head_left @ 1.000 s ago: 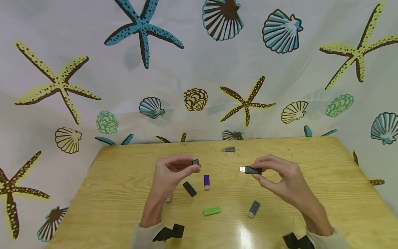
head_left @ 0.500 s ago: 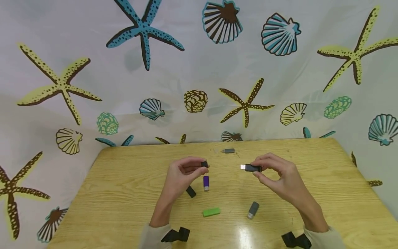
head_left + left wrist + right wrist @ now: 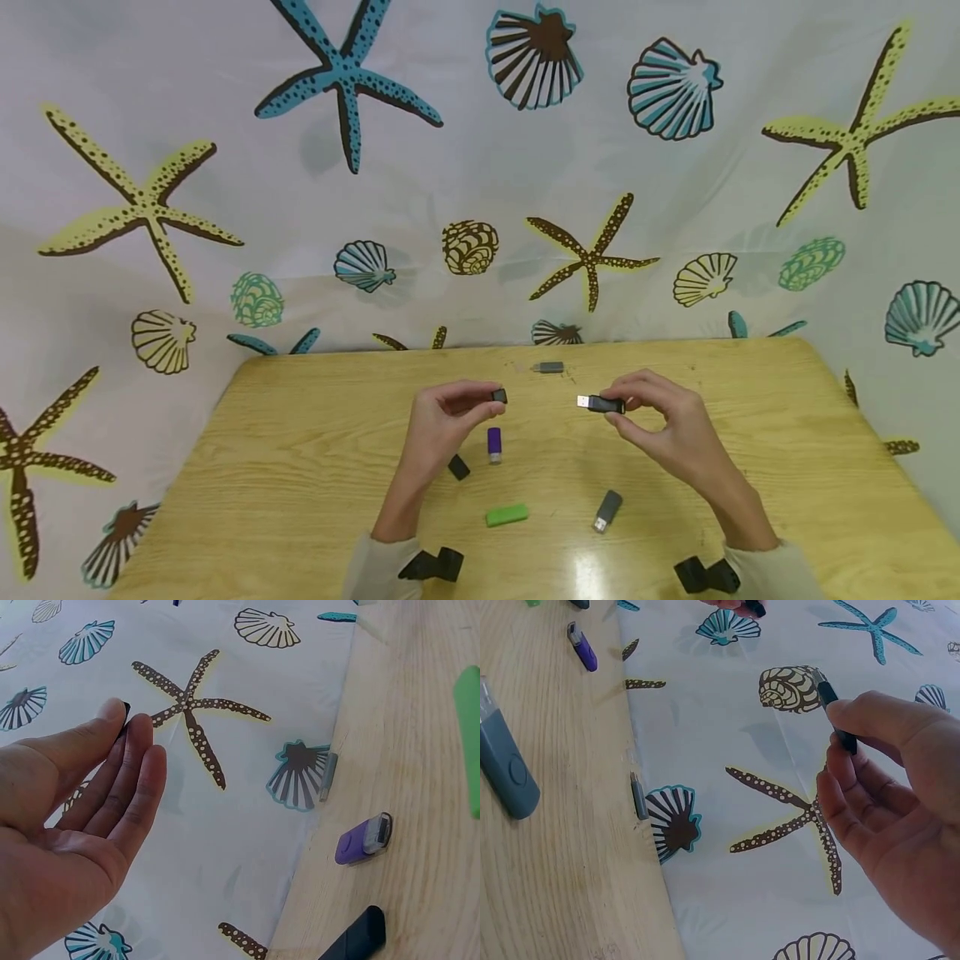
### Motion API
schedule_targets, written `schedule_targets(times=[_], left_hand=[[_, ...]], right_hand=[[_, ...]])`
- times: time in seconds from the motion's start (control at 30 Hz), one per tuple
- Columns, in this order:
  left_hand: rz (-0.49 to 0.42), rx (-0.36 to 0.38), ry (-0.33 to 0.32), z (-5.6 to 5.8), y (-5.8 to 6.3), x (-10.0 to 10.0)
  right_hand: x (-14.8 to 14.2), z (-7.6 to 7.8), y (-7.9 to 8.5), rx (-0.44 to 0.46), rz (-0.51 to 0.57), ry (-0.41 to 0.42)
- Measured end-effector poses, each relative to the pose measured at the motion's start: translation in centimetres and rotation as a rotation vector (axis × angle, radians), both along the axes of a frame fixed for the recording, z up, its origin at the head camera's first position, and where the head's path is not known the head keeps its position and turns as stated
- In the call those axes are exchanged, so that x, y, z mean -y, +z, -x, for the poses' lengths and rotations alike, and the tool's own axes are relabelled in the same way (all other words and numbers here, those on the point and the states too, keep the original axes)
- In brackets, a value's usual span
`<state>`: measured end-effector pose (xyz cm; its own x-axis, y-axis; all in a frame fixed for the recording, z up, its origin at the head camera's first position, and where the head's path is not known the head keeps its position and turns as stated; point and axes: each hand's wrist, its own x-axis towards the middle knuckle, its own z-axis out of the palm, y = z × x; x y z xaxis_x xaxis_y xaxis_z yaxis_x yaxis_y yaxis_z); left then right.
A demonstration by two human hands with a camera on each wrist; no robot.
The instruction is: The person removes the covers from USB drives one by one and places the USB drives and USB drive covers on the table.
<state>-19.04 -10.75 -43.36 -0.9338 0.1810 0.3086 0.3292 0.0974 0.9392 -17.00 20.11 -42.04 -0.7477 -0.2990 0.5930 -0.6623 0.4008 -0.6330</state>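
Between thumb and fingers my left hand (image 3: 442,425) pinches a small black cap (image 3: 499,396) above the table. My right hand (image 3: 671,425) grips a black USB flash drive (image 3: 606,405), its bare metal plug (image 3: 582,402) pointing left toward the cap. Cap and drive are apart, at about the same height in the head view. Below the left hand lie a purple USB flash drive (image 3: 494,440) and a black stick-shaped piece (image 3: 459,467), partly hidden by that wrist. In the left wrist view, fingers cover most of the cap (image 3: 126,709).
On the wooden table (image 3: 300,467) lie a green stick-shaped piece (image 3: 507,515) near the front, a grey USB flash drive (image 3: 607,508) to its right and another grey drive (image 3: 551,367) at the back. A patterned cloth (image 3: 420,308) hangs behind the table.
My left hand has moved right with the cap, toward the flash drive, and its forearm now covers a drive seen earlier at the left. The right hand has stayed almost in place.
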Motion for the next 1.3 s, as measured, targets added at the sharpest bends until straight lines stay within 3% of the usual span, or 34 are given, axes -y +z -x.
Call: schedule_targets(times=[0.17,0.47,0.83,1.3], left_hand=[[0.057,0.016,0.050,0.0,-0.1,-0.1],[0.150,0.006,0.055,0.9,-0.2,-0.5],[0.268,-0.032,0.050,3.5,-0.5,-0.3],[0.351,-0.026,0.093,5.6,-1.6,-1.1]], right_hand=[[0.0,0.5,-0.7,-0.033,-0.017,-0.014],[0.2,2.1,-1.3,-0.034,-0.069,-0.028],[0.7,4.0,-2.1,0.007,-0.095,-0.050],[1.7,6.7,-3.8,0.123,-0.049,-0.072]])
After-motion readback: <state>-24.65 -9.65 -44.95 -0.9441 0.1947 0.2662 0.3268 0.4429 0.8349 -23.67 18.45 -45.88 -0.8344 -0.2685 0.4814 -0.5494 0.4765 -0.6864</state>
